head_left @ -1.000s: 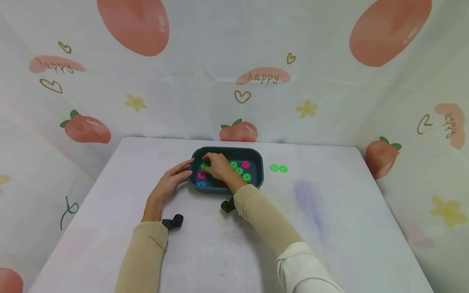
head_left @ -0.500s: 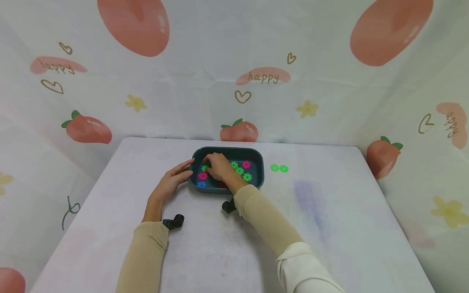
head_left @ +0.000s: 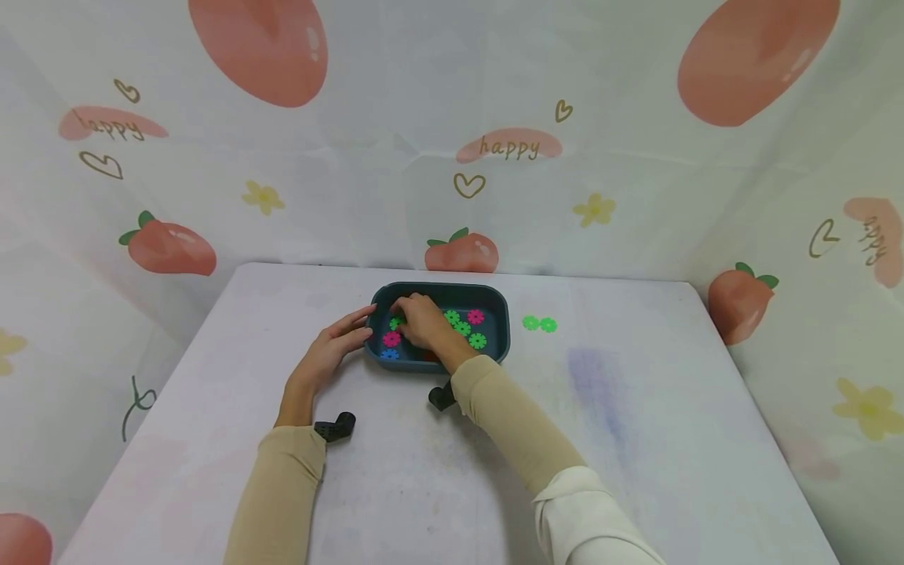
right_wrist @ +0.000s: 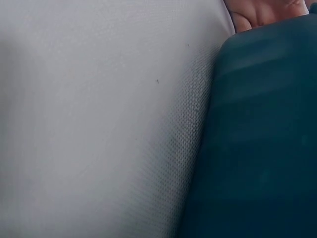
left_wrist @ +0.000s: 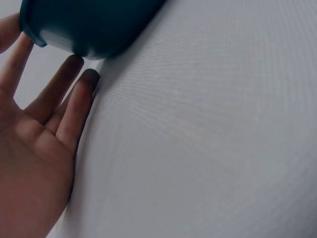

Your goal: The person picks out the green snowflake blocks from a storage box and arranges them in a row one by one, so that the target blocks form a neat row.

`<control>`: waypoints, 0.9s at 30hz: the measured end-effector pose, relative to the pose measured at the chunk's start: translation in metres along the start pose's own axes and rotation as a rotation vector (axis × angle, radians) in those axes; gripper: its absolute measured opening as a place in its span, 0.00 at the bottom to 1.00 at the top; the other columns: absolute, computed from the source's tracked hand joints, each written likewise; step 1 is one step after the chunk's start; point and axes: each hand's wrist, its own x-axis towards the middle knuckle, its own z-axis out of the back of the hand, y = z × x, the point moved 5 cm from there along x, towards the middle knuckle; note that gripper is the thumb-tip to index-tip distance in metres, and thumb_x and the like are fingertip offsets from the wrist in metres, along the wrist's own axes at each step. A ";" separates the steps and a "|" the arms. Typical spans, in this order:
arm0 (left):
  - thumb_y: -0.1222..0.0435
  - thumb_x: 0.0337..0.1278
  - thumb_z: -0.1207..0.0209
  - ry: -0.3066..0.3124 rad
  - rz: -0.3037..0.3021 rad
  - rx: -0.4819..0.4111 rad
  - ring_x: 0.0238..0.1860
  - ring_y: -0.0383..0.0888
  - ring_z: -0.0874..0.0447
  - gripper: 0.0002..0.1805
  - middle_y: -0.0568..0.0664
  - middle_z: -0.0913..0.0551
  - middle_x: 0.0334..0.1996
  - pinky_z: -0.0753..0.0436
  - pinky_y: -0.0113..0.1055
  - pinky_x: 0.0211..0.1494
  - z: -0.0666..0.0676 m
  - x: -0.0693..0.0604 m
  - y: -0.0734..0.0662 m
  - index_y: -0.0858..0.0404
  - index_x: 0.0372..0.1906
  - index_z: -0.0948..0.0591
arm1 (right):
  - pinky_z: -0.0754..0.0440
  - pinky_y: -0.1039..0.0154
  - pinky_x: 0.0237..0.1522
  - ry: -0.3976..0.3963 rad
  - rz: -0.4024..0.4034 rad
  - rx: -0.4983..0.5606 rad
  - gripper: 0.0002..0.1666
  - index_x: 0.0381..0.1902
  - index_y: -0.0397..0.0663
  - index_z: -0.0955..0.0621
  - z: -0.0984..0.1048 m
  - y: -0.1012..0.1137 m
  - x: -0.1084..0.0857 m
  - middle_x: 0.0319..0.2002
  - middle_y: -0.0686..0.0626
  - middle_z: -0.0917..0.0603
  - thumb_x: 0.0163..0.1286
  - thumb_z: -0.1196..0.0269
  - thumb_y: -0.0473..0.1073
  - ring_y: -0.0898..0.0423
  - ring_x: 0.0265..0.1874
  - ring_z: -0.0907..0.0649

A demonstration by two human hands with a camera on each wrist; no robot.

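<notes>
A dark teal tray (head_left: 499,345) stands near the table's far edge, with several small snowflake building discs inside. My left hand (head_left: 327,357) rests fingertips on its left end; in the left wrist view, the fingers reach fairly straight to the tray's wall (left_wrist: 89,29). My right hand (head_left: 422,322) is down inside the tray, fingers bent, beside a green disc (head_left: 396,322) and a pink disc (head_left: 391,339). Its fingertips are partly hidden, so whether they pinch a disc does not show. Only the tray's outer side (right_wrist: 257,134) and part of a hand appear in the right wrist view.
Two green discs (head_left: 540,323) lie side by side on the white table (head_left: 636,377), right of the tray. A blue disc (head_left: 389,355) sits in the tray's near left corner. Black wrist devices (head_left: 336,428) show at both wrists. A printed curtain hangs behind.
Both hands stay nearly in place. The green and pink discs by the right fingers have shifted very slightly. The tray and the discs on the table look unmoved.
</notes>
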 end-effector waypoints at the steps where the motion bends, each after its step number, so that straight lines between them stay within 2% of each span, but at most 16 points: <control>1: 0.49 0.73 0.43 0.000 -0.001 0.001 0.76 0.55 0.35 0.30 0.54 0.36 0.78 0.44 0.57 0.83 0.000 0.000 0.000 0.45 0.76 0.32 | 0.26 0.56 0.72 0.004 0.001 -0.009 0.21 0.63 0.51 0.19 0.000 0.000 0.000 0.60 0.46 0.19 0.74 0.35 0.45 0.49 0.64 0.23; 10: 0.49 0.73 0.43 -0.001 -0.003 0.000 0.76 0.54 0.35 0.30 0.53 0.35 0.78 0.43 0.56 0.83 0.000 0.000 0.000 0.44 0.76 0.32 | 0.26 0.57 0.71 0.032 0.041 -0.158 0.21 0.63 0.53 0.17 -0.001 0.002 0.001 0.59 0.45 0.18 0.75 0.37 0.47 0.48 0.62 0.23; 19: 0.50 0.73 0.42 -0.002 0.001 -0.002 0.76 0.54 0.34 0.31 0.54 0.35 0.78 0.43 0.55 0.83 0.000 0.000 -0.001 0.45 0.77 0.32 | 0.23 0.57 0.68 0.046 0.009 -0.138 0.20 0.62 0.53 0.17 0.000 0.002 -0.001 0.59 0.47 0.23 0.75 0.36 0.48 0.49 0.60 0.26; 27: 0.50 0.73 0.42 -0.008 0.003 -0.013 0.76 0.54 0.35 0.30 0.54 0.35 0.77 0.43 0.54 0.83 0.000 0.000 -0.001 0.45 0.76 0.32 | 0.21 0.58 0.67 0.037 -0.007 -0.150 0.20 0.60 0.53 0.17 0.001 0.001 -0.001 0.58 0.48 0.23 0.74 0.36 0.51 0.50 0.58 0.25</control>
